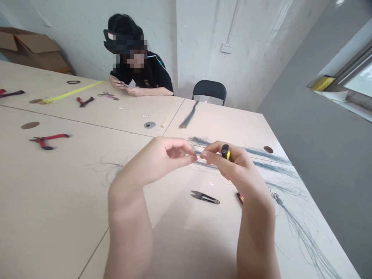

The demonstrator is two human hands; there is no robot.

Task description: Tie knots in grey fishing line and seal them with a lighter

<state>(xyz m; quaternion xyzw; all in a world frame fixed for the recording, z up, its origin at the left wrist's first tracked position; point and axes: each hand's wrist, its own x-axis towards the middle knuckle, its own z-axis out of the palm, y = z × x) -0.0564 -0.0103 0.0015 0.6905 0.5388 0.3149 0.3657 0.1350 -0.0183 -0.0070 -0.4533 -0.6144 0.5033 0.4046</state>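
Hands almost meeting at the fingertips, left hand [154, 159] pinched closed, right hand [234, 168] clamped on a black-and-yellow cylinder [226, 152], near upright, black end up

From my remote station I can see white walls [200, 42] with a socket plate [226, 48], a black chair [209, 92] behind the pale table [226, 120], cardboard boxes [31, 50] in the corner, grey floor [319, 174], and a bright window [356, 79] at right.

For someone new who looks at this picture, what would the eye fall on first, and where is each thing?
The left hand and right hand meet at the centre, the right one holding a small black-and-yellow cylinder. Thin grey-blue strands spread across the right of the table, and red-handled pliers lie on the left.
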